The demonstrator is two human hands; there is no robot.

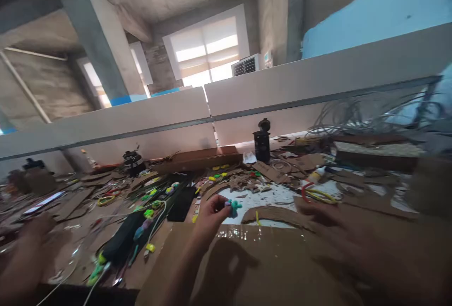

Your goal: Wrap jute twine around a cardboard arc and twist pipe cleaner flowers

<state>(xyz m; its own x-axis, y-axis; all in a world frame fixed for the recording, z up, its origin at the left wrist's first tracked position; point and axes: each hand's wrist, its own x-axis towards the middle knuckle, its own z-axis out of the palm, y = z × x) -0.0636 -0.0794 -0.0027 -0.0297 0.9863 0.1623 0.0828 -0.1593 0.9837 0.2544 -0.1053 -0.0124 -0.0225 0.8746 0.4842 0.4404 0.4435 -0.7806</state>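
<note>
My left hand [209, 216] is raised over the near edge of a cardboard sheet [268, 259]. Its thumb and fingers are closed in a pinch on a small knobbly teal and lilac piece [233, 207], whose exact kind is unclear. To the right, my right hand [332, 221] is smeared by motion, so its fingers cannot be made out. It is close to a red and yellow loop of cord-like material [323, 196]; whether it touches the loop is unclear. Beyond the cardboard sheet, a curved cardboard strip [278, 215] carries a short yellow piece [257, 217].
Another person's hand [38, 235] is blurred at the far left. Cardboard scraps, cables and green-yellow bits clutter the bench. A black bottle [262, 143] stands before the white partition [169, 141]. A black pouch-like object [123, 235], a phone [44, 202] and tangled wires [381, 113] lie about.
</note>
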